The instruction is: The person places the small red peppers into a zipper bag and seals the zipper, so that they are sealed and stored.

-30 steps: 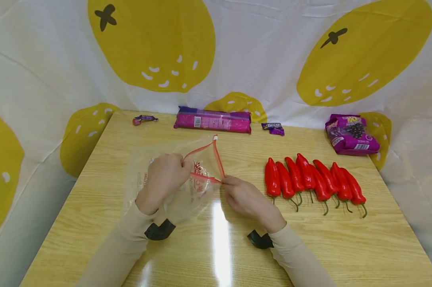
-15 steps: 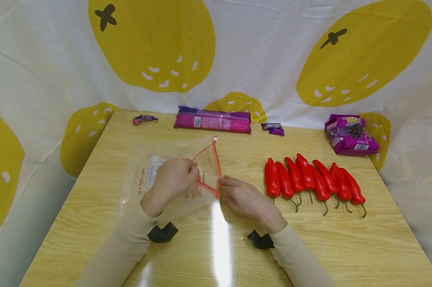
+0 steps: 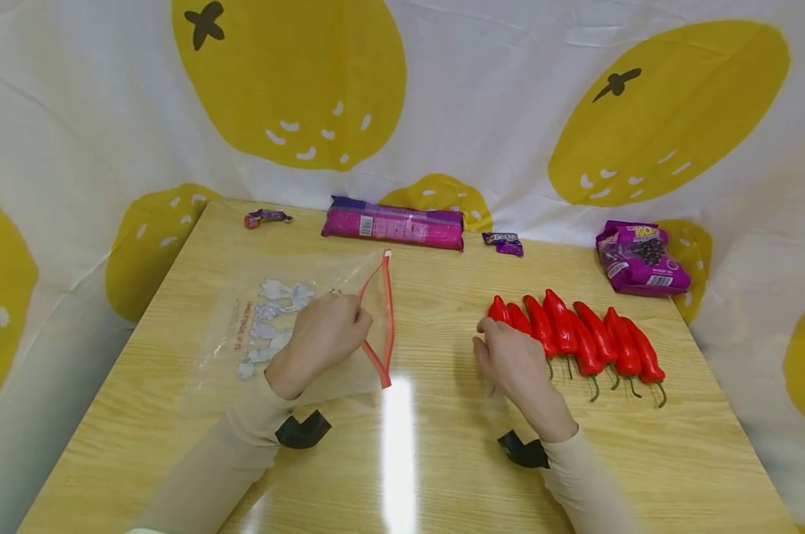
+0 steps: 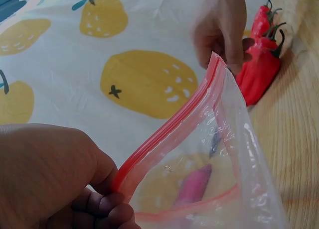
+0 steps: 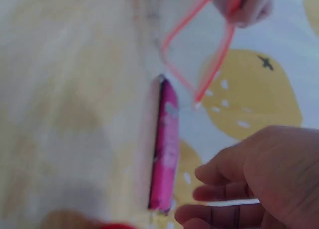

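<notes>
A clear zip bag point(image 3: 238, 345) with a red zip edge point(image 4: 172, 124) lies to the left, its mouth gaping to the right. My left hand point(image 3: 322, 330) pinches the upper side of that mouth between thumb and fingers. Whitish patches show on the bag; I cannot tell whether they are print. My right hand point(image 3: 518, 363) is over the left end of a row of several red peppers point(image 3: 562, 326) with green stems, partly hiding the nearest ones. In the right wrist view its fingers point(image 5: 224, 216) are apart from the thumb, with nothing between them.
Along the back of the wooden table point(image 3: 435, 445) lie a small wrapped sweet point(image 3: 268, 216), a long pink-purple packet point(image 3: 395, 225), more small purple sweets point(image 3: 505, 243) and a purple bag point(image 3: 642, 258) at the right. A lemon-patterned cloth point(image 3: 475, 96) hangs behind.
My right hand has let go of the bag's zip edge and moved right to the peppers. My left hand keeps its grip, and the bag now lies flatter.
</notes>
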Available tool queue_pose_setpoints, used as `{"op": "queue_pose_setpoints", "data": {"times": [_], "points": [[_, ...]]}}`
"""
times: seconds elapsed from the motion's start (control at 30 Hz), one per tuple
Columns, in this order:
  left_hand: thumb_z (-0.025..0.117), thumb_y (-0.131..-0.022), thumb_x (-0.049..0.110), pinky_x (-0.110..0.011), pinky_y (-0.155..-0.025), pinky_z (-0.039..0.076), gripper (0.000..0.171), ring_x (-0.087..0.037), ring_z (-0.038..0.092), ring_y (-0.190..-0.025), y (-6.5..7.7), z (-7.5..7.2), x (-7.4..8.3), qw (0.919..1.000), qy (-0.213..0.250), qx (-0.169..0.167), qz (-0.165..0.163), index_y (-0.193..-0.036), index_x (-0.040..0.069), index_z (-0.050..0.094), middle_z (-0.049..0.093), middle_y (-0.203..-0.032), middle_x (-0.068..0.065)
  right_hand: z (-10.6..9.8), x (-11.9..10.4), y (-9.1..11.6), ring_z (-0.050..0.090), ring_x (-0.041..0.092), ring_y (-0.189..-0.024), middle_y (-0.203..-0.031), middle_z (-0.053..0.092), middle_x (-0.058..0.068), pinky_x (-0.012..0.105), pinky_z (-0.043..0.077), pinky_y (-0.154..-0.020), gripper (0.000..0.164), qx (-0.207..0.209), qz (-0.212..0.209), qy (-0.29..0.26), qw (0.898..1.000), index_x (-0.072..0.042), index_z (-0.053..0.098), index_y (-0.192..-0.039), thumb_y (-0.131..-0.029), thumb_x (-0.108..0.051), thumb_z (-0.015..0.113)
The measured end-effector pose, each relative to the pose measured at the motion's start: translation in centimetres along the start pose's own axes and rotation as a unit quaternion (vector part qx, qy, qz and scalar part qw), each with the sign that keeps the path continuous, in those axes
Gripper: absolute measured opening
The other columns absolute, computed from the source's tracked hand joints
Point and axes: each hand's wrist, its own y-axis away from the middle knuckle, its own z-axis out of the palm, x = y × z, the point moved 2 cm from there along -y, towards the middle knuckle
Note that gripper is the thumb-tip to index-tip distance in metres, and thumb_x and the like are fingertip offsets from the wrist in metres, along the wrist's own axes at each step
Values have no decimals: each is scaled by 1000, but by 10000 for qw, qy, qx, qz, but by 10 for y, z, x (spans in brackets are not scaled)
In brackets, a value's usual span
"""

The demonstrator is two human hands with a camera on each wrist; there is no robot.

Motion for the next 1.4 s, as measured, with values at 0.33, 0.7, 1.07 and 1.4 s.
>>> {"op": "queue_pose_setpoints", "data": {"times": [0.33,0.7,1.07,1.4], "points": [[45,-79,13,-22,-36,22,28,-9,32,-38,0,2,1,9998,60,-166,-22,-52,15,38,32,-46,4,9,25,30,27,18,-35,-51,33,2,28,21,-32,27,263,-39,1050,9941,-8,47,-79,-74,-25,68],[46,-80,14,-22,-36,22,28,-9,34,-37,1,4,-1,9998,73,-191,-30,-52,14,40,32,-45,4,11,23,34,35,21,-35,-45,35,1,31,25,-32,33,-694,212,1257,9894,-10,50,-103,-73,-9,64],[47,-79,13,-23,-36,22,28,-9,33,-37,2,2,1,9999,58,-121,38,-53,14,38,32,-46,4,-12,30,22,47,23,-45,-67,56,8,34,37,-37,28,827,106,107,9965,-3,63,-99,-71,-3,61],[47,-80,14,-23,-36,22,29,-9,31,-39,2,3,3,9999,-35,-121,109,-52,15,38,31,-46,5,-52,10,-2,56,6,-67,-82,66,-1,14,44,-62,14,1462,-420,-2191,9638,-8,71,-88,-78,-1,63]]}}
